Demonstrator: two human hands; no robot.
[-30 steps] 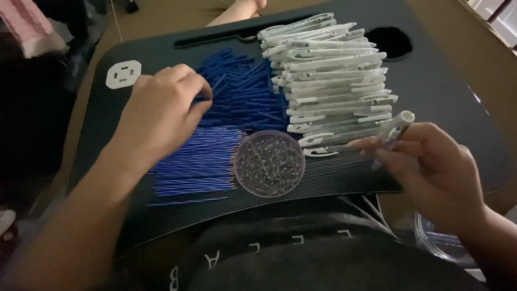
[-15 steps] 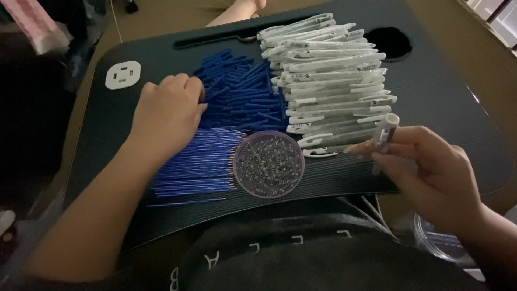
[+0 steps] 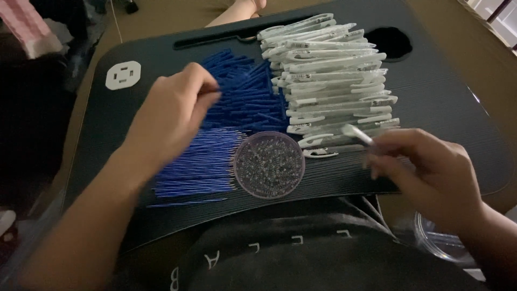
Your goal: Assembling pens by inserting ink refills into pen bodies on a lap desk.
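At the near edge of the black ribbed plastic lap tray point(image 3: 431, 91), a round clear dish of tiny metal springs point(image 3: 269, 164) sits alone, one dish, the springs too many and too small to count. Just right of it the right hand point(image 3: 436, 172) hovers over the near right part of the tray, fingers curled and pinched on a single white plastic pen barrel point(image 3: 356, 134) that sticks up and left from the fingertips. Left of the dish lies a flat spread of thin blue ink refills point(image 3: 202, 167), side by side, too many to count. The left hand point(image 3: 169, 116) reaches in from the near left, palm down, its fingertips bent into a heap of short blue plastic pen parts point(image 3: 245, 94) at mid tray; whether it holds one cannot be told. Right of that heap, a stack of white pen barrels point(image 3: 331, 81) runs to the far edge, roughly two dozen. A white socket-shaped sticker point(image 3: 123, 74) marks the far left corner. The tray's right side is bare ribbed surface.
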